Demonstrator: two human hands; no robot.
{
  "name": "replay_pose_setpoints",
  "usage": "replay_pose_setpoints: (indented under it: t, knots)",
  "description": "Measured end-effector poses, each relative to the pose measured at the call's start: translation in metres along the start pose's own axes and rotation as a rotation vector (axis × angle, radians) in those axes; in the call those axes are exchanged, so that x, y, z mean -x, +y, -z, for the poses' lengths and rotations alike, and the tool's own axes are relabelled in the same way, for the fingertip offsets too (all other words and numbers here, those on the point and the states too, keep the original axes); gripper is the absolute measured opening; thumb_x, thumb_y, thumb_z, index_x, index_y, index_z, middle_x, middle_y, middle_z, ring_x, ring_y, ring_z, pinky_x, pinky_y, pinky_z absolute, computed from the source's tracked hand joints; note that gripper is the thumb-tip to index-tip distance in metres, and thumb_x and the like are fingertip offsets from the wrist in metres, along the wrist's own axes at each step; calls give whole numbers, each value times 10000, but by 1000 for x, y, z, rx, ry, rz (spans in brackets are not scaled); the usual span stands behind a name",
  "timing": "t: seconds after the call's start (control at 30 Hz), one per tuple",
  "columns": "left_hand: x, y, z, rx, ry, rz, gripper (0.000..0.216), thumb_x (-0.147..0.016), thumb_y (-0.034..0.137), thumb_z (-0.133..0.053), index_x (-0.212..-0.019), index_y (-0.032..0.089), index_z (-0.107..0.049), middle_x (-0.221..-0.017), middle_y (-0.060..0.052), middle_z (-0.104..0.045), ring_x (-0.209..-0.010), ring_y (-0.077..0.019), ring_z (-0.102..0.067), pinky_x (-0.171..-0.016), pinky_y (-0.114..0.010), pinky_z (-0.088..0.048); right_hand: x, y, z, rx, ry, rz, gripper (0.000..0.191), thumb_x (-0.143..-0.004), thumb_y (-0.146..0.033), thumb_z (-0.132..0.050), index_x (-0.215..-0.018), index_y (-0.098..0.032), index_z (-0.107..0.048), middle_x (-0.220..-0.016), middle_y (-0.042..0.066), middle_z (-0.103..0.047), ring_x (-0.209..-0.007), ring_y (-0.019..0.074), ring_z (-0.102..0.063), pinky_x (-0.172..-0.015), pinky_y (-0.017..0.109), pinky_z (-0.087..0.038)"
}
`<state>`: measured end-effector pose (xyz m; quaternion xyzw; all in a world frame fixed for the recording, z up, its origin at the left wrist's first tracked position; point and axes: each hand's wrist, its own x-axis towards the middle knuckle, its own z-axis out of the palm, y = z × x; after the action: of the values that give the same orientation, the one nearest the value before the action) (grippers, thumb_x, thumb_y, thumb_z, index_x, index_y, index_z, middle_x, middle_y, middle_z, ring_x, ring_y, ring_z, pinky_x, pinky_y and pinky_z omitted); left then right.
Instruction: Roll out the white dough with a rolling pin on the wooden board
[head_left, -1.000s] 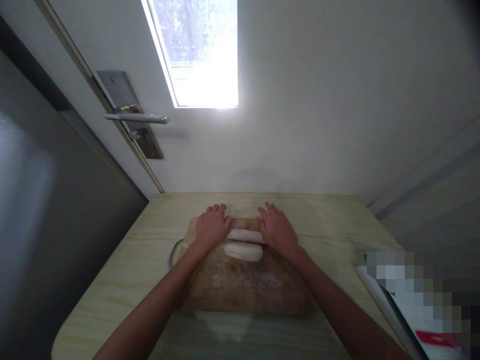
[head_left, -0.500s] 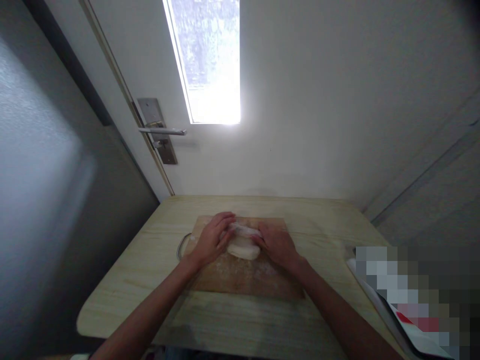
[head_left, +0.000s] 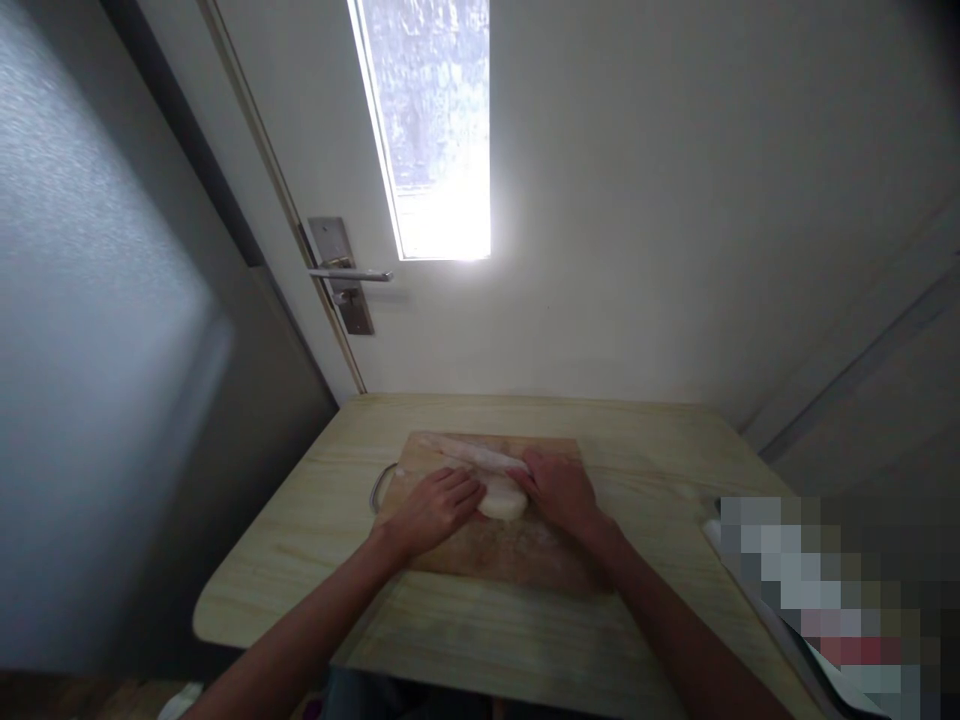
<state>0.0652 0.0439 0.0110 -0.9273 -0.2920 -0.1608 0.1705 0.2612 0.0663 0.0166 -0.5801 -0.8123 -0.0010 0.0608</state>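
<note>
A flat piece of pale dough [head_left: 504,503] lies on a floury wooden cutting board [head_left: 480,560]. Behind it a flour-dusted rolling pin [head_left: 474,454] lies at a slant, its left end free. My right hand [head_left: 561,492] is closed over the pin's right end, with the thumb near the dough. At the dough's left edge, my left hand [head_left: 439,508] has its fingers bent together and gripping the edge; the fingertips are partly hidden.
The board rests on a light wood table [head_left: 300,520] and has a metal loop handle [head_left: 379,488] at its left. Behind stands a white door with a lever handle [head_left: 352,274]. A blurred-out object [head_left: 802,590] is at the right edge.
My left hand has let go of the rolling pin and come down to the dough's left edge. The pin's left end now points farther back. The view has shifted slightly.
</note>
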Motion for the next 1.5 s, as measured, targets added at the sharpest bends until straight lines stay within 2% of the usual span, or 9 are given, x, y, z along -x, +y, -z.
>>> replay_pose_setpoints:
  t: [0.27, 0.37, 0.53, 0.77, 0.97, 1.07, 1.23, 1.4, 1.5]
  knots:
    - [0, -3, 0, 20, 82, -62, 186, -836, 218, -394, -876, 124, -550, -739, -49, -628, -715, -140, -572, -629, -281, -432, 1, 0, 1, -7, 41, -16, 462, -840, -496, -169, -861, -203, -526, -779, 59, -615, -726, 196, -576, -589, 284, -381]
    - [3, -5, 0, 34, 96, -68, 193, -827, 264, -420, -896, 136, -548, -800, -54, -637, -765, -148, -575, -657, -285, -439, 2, 0, 1, -9, 49, -6, 456, -843, -491, -166, -857, -208, -523, -784, 52, -617, -733, 193, -574, -593, 283, -381]
    - [-1, -2, 2, 3, 97, -51, 374, -787, 411, -444, -1030, 133, -502, -982, -88, -611, -878, -202, -555, -728, -339, -444, 0, 1, 0, -10, 46, 3, 451, -844, -490, -165, -867, -217, -523, -801, 49, -619, -734, 185, -570, -609, 285, -381]
    - [-6, 4, -7, 82, 114, -74, 254, -818, 274, -412, -979, 113, -523, -906, -100, -631, -839, -182, -570, -729, -333, -452, 0, 0, 1, -19, 31, -7, 448, -844, -488, -175, -900, -212, -523, -826, 60, -616, -755, 187, -570, -622, 290, -381]
    - [-10, 4, -8, 110, 163, -103, 232, -797, 228, -427, -954, 92, -532, -799, -104, -642, -721, -178, -586, -636, -331, -465, 0, 0, 2, -19, 24, -18, 459, -843, -493, -169, -892, -211, -528, -831, 63, -618, -771, 187, -571, -632, 288, -381]
    - [-10, 2, -7, 105, 141, -89, 230, -805, 222, -428, -973, 97, -525, -793, -93, -642, -724, -173, -586, -645, -322, -466, 0, 0, 2, -13, 16, -22, 454, -843, -490, -177, -887, -208, -530, -831, 62, -619, -769, 183, -574, -633, 281, -382]
    - [0, -2, -3, 100, 68, -97, 325, -827, 323, -399, -1086, 137, -465, -982, -106, -607, -886, -187, -557, -746, -343, -448, 1, -1, 3, -7, 12, -27, 441, -844, -481, -188, -896, -208, -530, -838, 63, -616, -781, 186, -572, -644, 281, -382]
    - [8, -1, -2, 110, 7, 11, 450, -810, 368, -413, -1193, 135, -363, -1079, -112, -561, -1006, -204, -499, -816, -360, -424, 1, -1, 3, -11, 26, -17, 448, -843, -485, -177, -890, -211, -528, -809, 58, -617, -758, 193, -574, -622, 288, -383]
    - [8, -1, -6, 110, -19, 62, 432, -810, 349, -422, -1185, 140, -375, -1120, -115, -535, -1046, -204, -472, -839, -367, -410, 1, -1, 3, -21, 30, -18, 446, -843, -483, -186, -882, -202, -530, -799, 65, -616, -745, 197, -575, -614, 290, -383]
